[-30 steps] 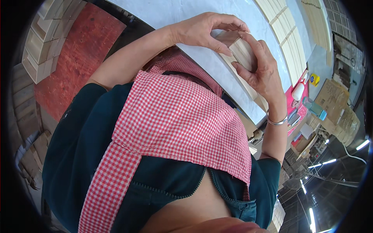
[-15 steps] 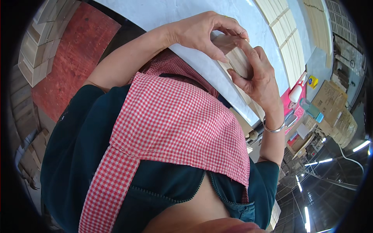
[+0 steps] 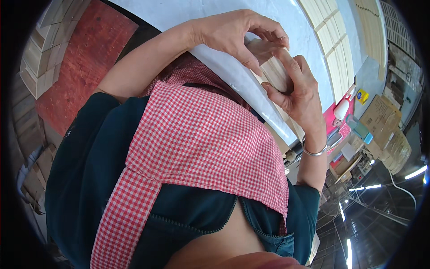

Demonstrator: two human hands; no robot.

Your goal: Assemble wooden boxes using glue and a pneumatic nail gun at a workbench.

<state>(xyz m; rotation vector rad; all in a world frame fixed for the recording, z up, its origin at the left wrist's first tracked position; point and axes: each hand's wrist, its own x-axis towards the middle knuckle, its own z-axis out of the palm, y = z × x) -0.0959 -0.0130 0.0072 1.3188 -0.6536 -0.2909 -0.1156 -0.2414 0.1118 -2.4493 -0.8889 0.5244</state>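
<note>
At the near edge of the pale, marbled tabletop [image 3: 215,67], both hands close round a small wooden piece [image 3: 274,71] with straight edges and visible grain. It looks like a block or small box, but fingers cover much of it. My left hand [image 3: 235,36] arches over its far left side, thumb toward the near face and fingertips at the top corner. From the right, my right hand [image 3: 298,87] grips it between thumb and fingers, its fingertips almost meeting the left ones. Another strip of pale wood [image 3: 293,127] shows under the right wrist along the table edge.
Rows of pale wooden slats [image 3: 333,45] lie across the table beyond my hands. To the right are a white bottle [image 3: 341,109], a clear blue-lidded bottle [image 3: 359,129], a yellow item [image 3: 362,96] and a cardboard box [image 3: 380,119]. Stacked wooden pieces [image 3: 42,58] stand by a red board [image 3: 89,67] at left.
Both hands keep their hold on the wooden piece. The left thumb has shifted slightly, and its hand sits a little higher; the view has also moved slightly.
</note>
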